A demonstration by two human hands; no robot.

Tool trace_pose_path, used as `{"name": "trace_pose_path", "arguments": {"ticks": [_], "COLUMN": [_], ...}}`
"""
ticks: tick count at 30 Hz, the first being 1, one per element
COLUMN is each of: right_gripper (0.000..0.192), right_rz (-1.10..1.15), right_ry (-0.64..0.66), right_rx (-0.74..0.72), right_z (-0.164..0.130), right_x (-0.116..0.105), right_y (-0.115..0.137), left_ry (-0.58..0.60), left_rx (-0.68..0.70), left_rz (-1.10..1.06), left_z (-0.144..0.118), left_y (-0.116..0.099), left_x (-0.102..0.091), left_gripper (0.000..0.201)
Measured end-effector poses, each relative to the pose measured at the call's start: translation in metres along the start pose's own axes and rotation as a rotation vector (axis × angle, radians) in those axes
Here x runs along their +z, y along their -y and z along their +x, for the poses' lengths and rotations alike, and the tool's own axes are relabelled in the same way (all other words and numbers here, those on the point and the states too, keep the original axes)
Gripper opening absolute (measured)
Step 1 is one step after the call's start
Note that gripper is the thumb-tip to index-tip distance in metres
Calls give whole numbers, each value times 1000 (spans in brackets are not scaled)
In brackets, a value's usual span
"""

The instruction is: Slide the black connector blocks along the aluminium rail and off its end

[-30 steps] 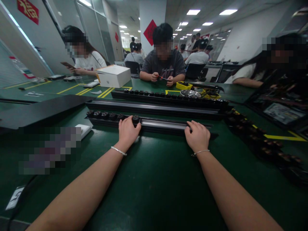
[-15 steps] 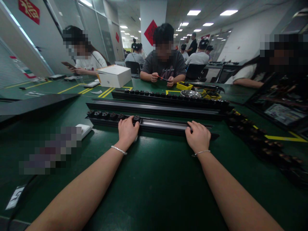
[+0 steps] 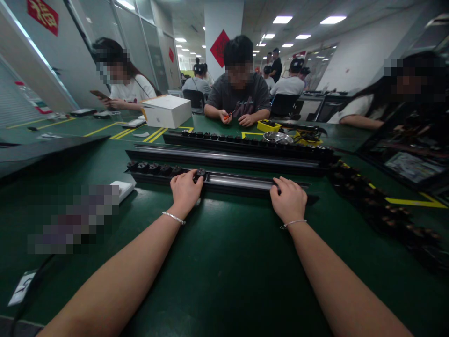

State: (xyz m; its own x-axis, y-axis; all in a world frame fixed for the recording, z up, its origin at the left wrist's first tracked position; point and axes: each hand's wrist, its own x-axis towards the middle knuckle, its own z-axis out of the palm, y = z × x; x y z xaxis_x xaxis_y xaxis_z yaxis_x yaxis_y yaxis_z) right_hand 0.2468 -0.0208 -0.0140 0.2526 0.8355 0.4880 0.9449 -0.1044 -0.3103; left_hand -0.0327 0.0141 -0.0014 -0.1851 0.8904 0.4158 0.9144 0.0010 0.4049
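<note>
Orange tool (image 3: 227, 117) has turned in the hand (image 3: 222, 115) of a co-worker (image 3: 233, 96) opposite. Near black rail (image 3: 238, 182) lies before us on the surface (image 3: 228, 262); our left hand (image 3: 185, 191) curls over it beside a black knob (image 3: 201, 172), our right hand (image 3: 289, 197) farther along. Whether pinching or resting, we cannot tell. Second rail (image 3: 228, 157) behind.

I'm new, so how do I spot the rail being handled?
On the green table, three black rails lie one behind another. The nearest rail is under the left hand and right hand. Of these, only it pairs round parts at left with a bare shiny stretch.
</note>
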Motion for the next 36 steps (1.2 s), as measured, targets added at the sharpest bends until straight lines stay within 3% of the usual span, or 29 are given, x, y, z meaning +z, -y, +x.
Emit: {"name": "trace_pose_path", "arguments": {"ticks": [22, 36], "right_gripper": [45, 43], "right_rz": [-2, 7], "right_ry": [36, -10], "right_rx": [-16, -16], "right_z": [2, 0], "right_x": [-1, 1], "right_y": [-2, -2], "left_ry": [-40, -42], "left_rx": [22, 4], "left_rz": [-38, -60], "left_z": [0, -1], "left_y": [1, -2], "left_x": [4, 2], "left_gripper": [33, 31]}}
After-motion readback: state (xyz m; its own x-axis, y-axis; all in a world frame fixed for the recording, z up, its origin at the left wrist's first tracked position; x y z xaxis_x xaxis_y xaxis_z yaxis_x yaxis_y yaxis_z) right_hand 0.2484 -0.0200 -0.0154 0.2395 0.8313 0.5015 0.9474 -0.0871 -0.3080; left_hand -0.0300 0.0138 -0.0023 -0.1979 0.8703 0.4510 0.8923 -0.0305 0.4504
